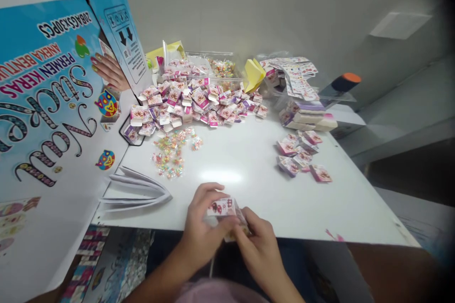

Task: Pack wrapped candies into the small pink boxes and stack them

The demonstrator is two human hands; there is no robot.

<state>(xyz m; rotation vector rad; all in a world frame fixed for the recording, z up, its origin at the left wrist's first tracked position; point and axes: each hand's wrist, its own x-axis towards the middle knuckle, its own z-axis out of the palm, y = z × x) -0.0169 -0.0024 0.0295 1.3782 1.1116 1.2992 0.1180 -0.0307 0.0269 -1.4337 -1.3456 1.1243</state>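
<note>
Near the front edge of the white table (pixel 245 170), my left hand (pixel 203 222) and my right hand (pixel 259 241) hold one small printed box (pixel 223 207) between them. The fingers of my left hand curl over its top and left side, and both thumbs meet at its front. Part of the box is hidden by the thumbs. Beyond the hands lies a big heap of small pink and white boxes (pixel 199 99). Small clear packets of colourful candy (pixel 170 151) are spread in front of that heap. Several small boxes (pixel 302 154) lie on the right.
A large printed carton (pixel 53 80) rises at the left. Folded white paper (pixel 137 191) lies beside it. At the back stand a clear tray of candy packets (pixel 223 68), yellow card (pixel 254 75), printed sheets (pixel 296 73) and a dark tube with an orange end (pixel 341 85).
</note>
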